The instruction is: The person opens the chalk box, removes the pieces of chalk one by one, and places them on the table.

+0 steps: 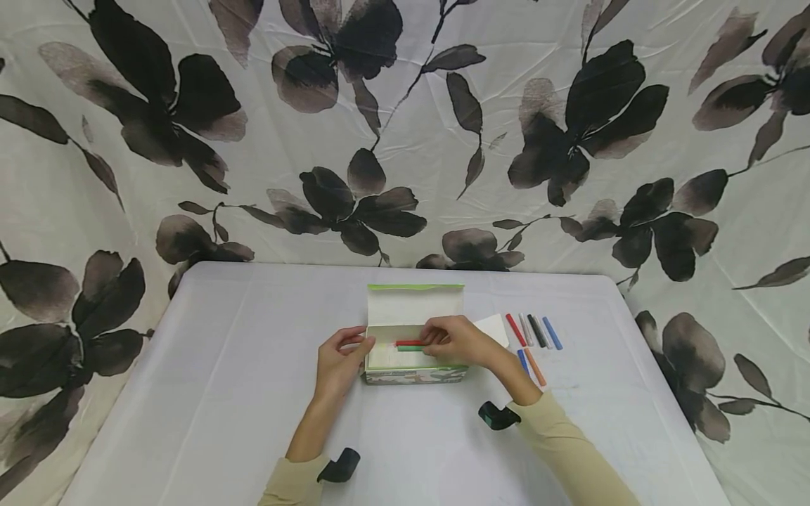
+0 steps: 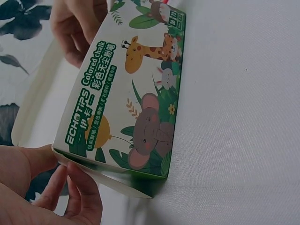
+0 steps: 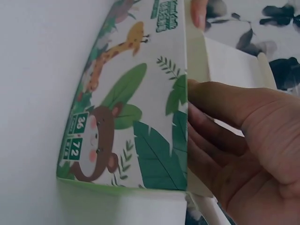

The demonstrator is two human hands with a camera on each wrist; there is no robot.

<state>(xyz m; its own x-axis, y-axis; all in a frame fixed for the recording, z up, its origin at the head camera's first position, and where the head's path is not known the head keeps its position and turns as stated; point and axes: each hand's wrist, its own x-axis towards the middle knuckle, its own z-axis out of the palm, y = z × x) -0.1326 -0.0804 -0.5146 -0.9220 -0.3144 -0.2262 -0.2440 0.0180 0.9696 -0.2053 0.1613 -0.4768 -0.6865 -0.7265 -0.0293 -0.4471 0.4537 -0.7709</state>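
Observation:
A chalk box [image 1: 414, 377] printed with cartoon animals and "Colored chalk" stands on the table, its lid [image 1: 415, 305] raised at the back. My left hand [image 1: 339, 362] pinches the box's left end. In the left wrist view, the thumb and fingers of that left hand [image 2: 56, 187] are at the end flap [image 2: 112, 182]. My right hand [image 1: 457, 340] reaches into the box from the right. Its curled fingers hold the right ends of a red chalk stick [image 1: 410, 343] and a green chalk stick [image 1: 410, 348]. In the right wrist view, the box wall hides those fingertips.
Right of the box, several coloured sticks lie in two groups: red [image 1: 515, 329], white, black [image 1: 538, 332] and blue [image 1: 553, 333] behind, blue and orange [image 1: 535, 367] in front. A white flap or card [image 1: 493, 329] shows behind my right wrist. Floral cloth hangs beyond the white table [image 1: 253, 337].

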